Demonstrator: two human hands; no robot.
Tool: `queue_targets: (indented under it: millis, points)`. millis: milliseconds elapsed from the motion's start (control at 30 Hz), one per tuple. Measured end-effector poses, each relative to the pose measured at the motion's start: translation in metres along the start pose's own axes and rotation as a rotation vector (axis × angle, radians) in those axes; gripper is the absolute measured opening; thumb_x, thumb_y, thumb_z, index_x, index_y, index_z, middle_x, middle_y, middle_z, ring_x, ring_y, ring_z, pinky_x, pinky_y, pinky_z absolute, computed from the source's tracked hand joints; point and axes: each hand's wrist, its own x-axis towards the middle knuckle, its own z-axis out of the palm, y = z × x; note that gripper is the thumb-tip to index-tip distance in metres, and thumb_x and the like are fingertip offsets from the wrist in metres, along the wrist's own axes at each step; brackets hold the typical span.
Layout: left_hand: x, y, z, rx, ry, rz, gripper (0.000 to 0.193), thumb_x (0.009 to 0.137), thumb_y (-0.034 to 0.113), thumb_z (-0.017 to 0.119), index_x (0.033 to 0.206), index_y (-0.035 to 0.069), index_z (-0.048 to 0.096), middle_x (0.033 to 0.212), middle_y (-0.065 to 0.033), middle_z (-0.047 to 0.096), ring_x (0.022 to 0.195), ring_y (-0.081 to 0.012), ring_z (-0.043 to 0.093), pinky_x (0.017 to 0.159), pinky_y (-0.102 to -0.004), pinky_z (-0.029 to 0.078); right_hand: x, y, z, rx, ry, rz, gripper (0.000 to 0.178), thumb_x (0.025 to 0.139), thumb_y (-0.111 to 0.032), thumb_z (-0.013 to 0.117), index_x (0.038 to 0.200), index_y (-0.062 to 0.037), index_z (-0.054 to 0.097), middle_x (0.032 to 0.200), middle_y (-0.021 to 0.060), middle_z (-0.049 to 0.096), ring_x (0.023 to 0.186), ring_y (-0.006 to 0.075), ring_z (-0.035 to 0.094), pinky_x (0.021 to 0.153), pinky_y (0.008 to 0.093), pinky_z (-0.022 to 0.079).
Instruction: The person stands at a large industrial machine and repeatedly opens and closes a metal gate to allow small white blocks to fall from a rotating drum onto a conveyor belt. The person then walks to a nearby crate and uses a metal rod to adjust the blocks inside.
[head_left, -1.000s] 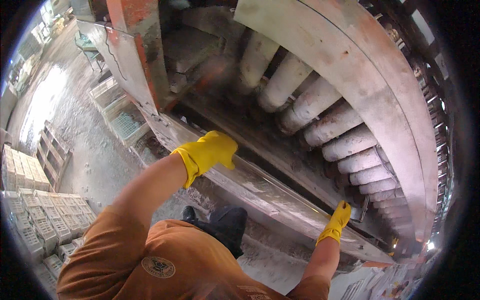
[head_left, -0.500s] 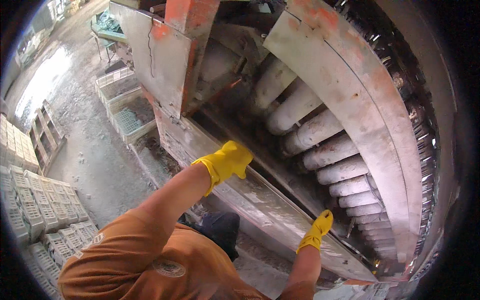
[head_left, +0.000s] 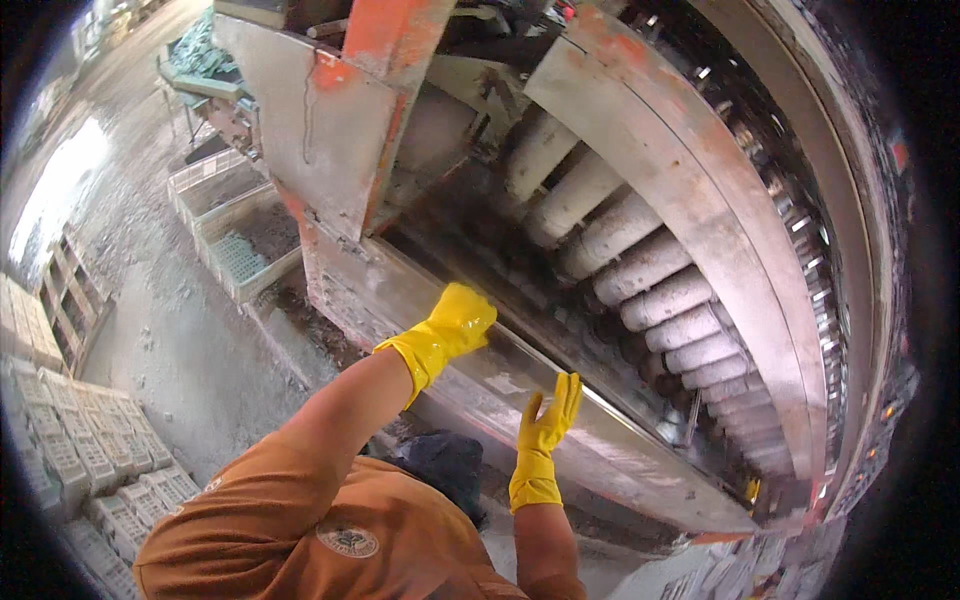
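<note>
Both my hands wear yellow rubber gloves. My left hand is closed in a fist at the upper edge of the machine's long metal side panel. What its fingers hold, if anything, is hidden. Farther along that panel, my right hand is raised with its fingers stretched out and the thumb apart, holding nothing. Behind the panel runs a dark trough, and beyond it stands a row of several pale, dusty rollers.
A curved metal guard arches over the rollers. At the left, an upright metal plate with orange paint adjoins the panel. Open plastic crates, a wooden pallet and stacked white crates stand on the dusty floor.
My right hand has let go of the panel's edge farther along, moved left toward my left hand and opened. My left hand stays closed at nearly the same place. The view has shifted slightly.
</note>
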Motion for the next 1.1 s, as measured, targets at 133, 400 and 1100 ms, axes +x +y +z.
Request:
queue_targets:
  millis: [133,400,1100]
  points:
    - [-0.004,0.012,0.0,-0.046,-0.06,0.024,0.038,0.072,0.046,0.073,0.09,0.012,0.07,0.089,-0.0121,0.069,0.089,-0.0352,0.065,0.076,-0.0504,0.048,-0.141,0.062,-0.022,0.219,-0.445,0.409,0.039,0.089,-0.021,0.066,0.123,-0.0016,0.062,0.121,0.0191,0.065,0.114,0.0354,0.059,0.102,0.0422,0.043]
    - [-0.016,0.002,0.018,-0.102,0.033,0.084,0.047,0.075,0.043,0.073,0.107,0.008,0.07,0.103,-0.0148,0.068,0.1,-0.0367,0.061,0.087,-0.0501,0.046,-0.531,0.09,-0.227,-0.248,-1.037,1.689,0.05,0.085,-0.044,0.067,0.111,-0.0019,0.068,0.11,0.0183,0.067,0.107,0.0338,0.062,0.09,0.0438,0.048]
    - [-0.006,0.011,0.052,0.218,-0.013,-0.097,0.067,0.072,0.043,0.078,0.122,0.003,0.06,0.119,-0.0179,0.064,0.115,-0.0378,0.056,0.102,-0.0455,0.04,-0.512,0.129,-0.268,0.546,-0.154,1.585,0.058,0.087,-0.031,0.07,0.13,0.0046,0.055,0.121,0.0174,0.065,0.114,0.0273,0.06,0.1,0.0363,0.044]
